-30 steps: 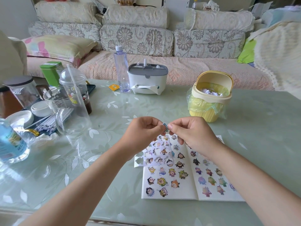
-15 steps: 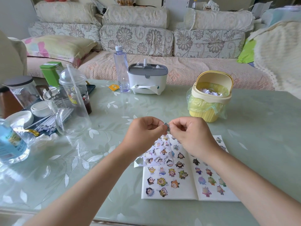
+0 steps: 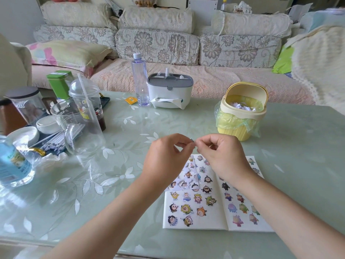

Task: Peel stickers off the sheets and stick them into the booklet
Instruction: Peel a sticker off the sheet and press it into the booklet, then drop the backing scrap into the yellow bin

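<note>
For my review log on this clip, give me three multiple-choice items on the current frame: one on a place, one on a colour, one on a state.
1. Where does the open white sticker booklet lie?
A. on the sofa
B. on the pale green glass-topped table, below the hands
C. inside the bin

2. What colour is the small ribbed plastic waste bin?
A. red
B. yellow
C. black

3. What are the left hand and right hand doing?
A. resting flat on the table
B. pinching one small sticker between them
C. lifting the bottle

Answers: 1 B, the booklet rests flat on the tabletop; 2 B, its body and swing lid are yellow; 3 B, both hands' fingertips meet on the sticker above the booklet.
</note>
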A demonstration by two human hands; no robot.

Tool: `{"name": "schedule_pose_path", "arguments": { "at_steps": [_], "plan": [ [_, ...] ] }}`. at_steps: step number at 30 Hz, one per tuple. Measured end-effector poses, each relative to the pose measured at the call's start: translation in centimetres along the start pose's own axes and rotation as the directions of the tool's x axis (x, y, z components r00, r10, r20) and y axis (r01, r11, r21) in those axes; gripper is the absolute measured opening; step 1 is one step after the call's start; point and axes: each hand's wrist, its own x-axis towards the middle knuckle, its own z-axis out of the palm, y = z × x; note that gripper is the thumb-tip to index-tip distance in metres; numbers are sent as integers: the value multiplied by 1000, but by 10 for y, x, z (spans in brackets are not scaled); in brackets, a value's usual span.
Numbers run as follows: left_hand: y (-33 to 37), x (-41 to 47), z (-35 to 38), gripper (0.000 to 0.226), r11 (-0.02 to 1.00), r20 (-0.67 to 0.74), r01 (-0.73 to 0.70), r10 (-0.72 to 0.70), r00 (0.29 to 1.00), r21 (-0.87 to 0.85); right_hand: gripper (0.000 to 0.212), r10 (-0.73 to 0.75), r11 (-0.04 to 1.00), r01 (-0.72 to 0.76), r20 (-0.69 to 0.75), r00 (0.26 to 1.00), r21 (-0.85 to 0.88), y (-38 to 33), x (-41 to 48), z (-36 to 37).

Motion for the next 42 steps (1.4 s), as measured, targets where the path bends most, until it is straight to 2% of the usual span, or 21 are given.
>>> {"name": "schedule_pose_path", "arguments": {
  "at_steps": [5,10,13,16,20,27,30,34,40,42],
  "plan": [
    [-2,2,2,7,990,38,111,-108,993,-90,11,-80,990,80,2,997,-119,3,-2,0],
    [-4,3,4,9,989,57,107,-101,993,-103,12,-168,969,167,11,986,-184,5,-2,1],
    [-2,3,4,10,992,74,85,-78,994,-95,11,-98,988,100,18,995,-115,5,-2,2],
    [-2,4,5,13,983,106,97,-80,991,-158,13,13,1000,-13,34,999,-7,3,0,2],
    [-1,4,9,15,954,166,155,-114,979,-256,15,187,956,-209,119,975,206,2,2,1],
    [6,9,12,13,909,236,186,-100,967,-373,9,268,879,-307,155,951,364,3,4,-8],
    [10,12,15,14,882,277,220,-107,955,-417,10,255,888,-281,119,960,363,3,6,-13],
    [19,15,23,19,870,260,234,-128,957,-434,11,145,981,-142,-14,989,132,5,6,-22],
    [32,24,33,20,907,225,162,-76,971,-390,13,211,931,-195,-19,977,308,7,10,-31],
    [35,30,36,18,934,210,136,-67,975,-332,12,240,929,-214,-52,969,301,10,13,-36]
  ]
}}
